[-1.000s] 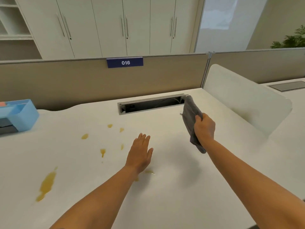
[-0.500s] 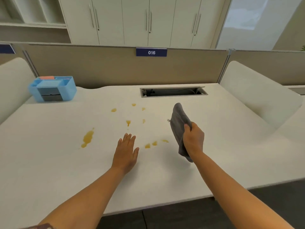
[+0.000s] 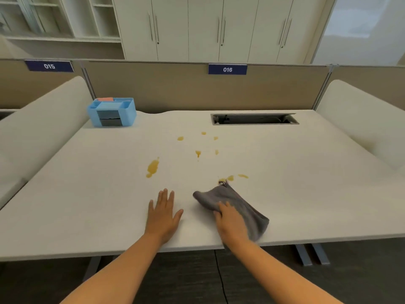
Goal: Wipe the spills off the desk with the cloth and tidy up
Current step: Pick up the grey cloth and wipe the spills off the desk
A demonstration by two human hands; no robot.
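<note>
A grey cloth (image 3: 235, 204) lies flat on the white desk (image 3: 306, 183) near its front edge. My right hand (image 3: 230, 220) presses down on the cloth's near part. My left hand (image 3: 163, 213) rests flat on the desk to the left of the cloth, fingers apart, holding nothing. Yellow-orange spills mark the desk: a long blot (image 3: 152, 167) to the left, several small drops (image 3: 198, 153) farther back, and a smear (image 3: 233, 178) just beyond the cloth's far corner.
A blue desk organiser (image 3: 111, 111) stands at the back left. An open cable slot (image 3: 254, 119) sits at the back right. White side dividers (image 3: 359, 119) flank the desk, with a beige partition behind. The front edge is close to my wrists.
My right hand has lowered the hanging cloth onto the desk and now presses it flat. The view has pulled back and turned left. My left hand stays flat on the desk.
</note>
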